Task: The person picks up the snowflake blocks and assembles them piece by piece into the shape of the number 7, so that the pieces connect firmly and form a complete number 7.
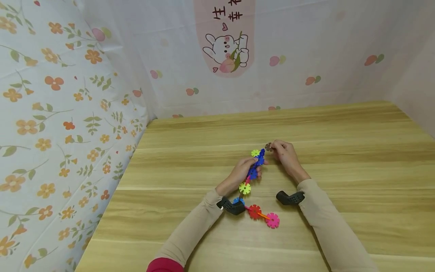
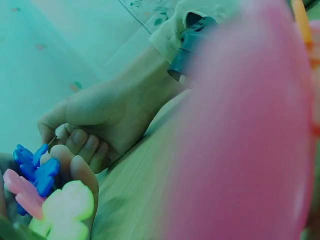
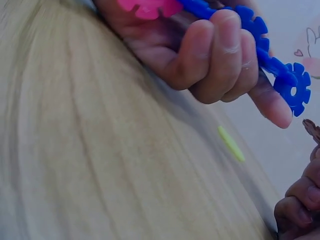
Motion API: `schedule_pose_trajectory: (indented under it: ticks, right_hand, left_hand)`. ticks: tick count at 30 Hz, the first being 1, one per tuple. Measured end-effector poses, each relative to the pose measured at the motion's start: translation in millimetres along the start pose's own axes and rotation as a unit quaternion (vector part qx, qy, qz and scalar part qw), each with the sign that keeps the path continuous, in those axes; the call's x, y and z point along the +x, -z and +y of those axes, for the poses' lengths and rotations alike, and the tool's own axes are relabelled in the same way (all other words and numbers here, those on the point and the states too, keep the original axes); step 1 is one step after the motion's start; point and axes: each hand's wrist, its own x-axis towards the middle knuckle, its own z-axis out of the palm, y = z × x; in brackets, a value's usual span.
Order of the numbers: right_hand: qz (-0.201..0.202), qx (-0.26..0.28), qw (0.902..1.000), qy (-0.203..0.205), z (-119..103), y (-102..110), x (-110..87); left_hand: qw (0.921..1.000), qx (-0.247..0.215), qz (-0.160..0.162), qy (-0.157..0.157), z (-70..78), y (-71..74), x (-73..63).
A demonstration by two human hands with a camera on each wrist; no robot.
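Observation:
My left hand (image 1: 239, 173) grips a chain of slotted plastic snowflake discs by its blue discs (image 1: 252, 173). The chain runs down past a yellow-green disc (image 1: 244, 188), a light-blue disc (image 1: 239, 201) partly behind the wrist strap, and a red disc (image 1: 255, 212), to a pink disc (image 1: 273, 220) at the near end. My right hand (image 1: 287, 158) pinches a brown disc (image 3: 312, 130) between thumb and fingers. In the right wrist view the brown disc is close to the chain's end blue disc (image 3: 293, 90), with a small gap between them.
A loose yellow-green disc (image 1: 255, 153) lies on the wooden table (image 1: 190, 151) just beyond the left hand. Black wrist mounts (image 1: 290, 198) sit on both forearms. Patterned cloth (image 1: 163, 56) hangs behind the table and along its left side. A blurred pink disc (image 2: 245, 140) covers much of the left wrist view.

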Motion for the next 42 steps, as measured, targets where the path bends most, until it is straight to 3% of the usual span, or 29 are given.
schedule_pose_trajectory:
  ticks: [4, 11, 18, 26, 35, 42]
  right_hand:
    - [-0.018, -0.002, 0.9996, -0.020, -6, -1, -2.0]
    - [-0.040, 0.015, 0.9985, -0.035, -7, -2, -3.9]
    - [-0.040, 0.020, 0.9983, -0.039, -13, 0, -5.7]
    - [-0.055, 0.013, 0.9978, -0.034, -33, -5, -14.1]
    - [-0.045, 0.039, 0.9975, -0.039, -7, 0, -1.7]
    - [-0.038, 0.034, 0.9984, -0.023, -4, -1, -1.2]
  left_hand:
    - [1.0000, 0.001, -0.003, 0.006, 1.2, 0.8, -1.0]
    - [0.9998, 0.007, -0.013, 0.014, 19.9, -6.5, -12.3]
    - [0.9997, 0.016, -0.008, 0.019, 4.3, -0.4, -2.5]
    - [0.9997, 0.019, 0.006, 0.015, 1.2, 0.0, 0.6]
    - [0.9998, 0.011, 0.007, 0.012, 0.9, -1.5, 0.2]
    - [0.9998, 0.017, 0.003, 0.008, 2.0, -0.6, 0.5]
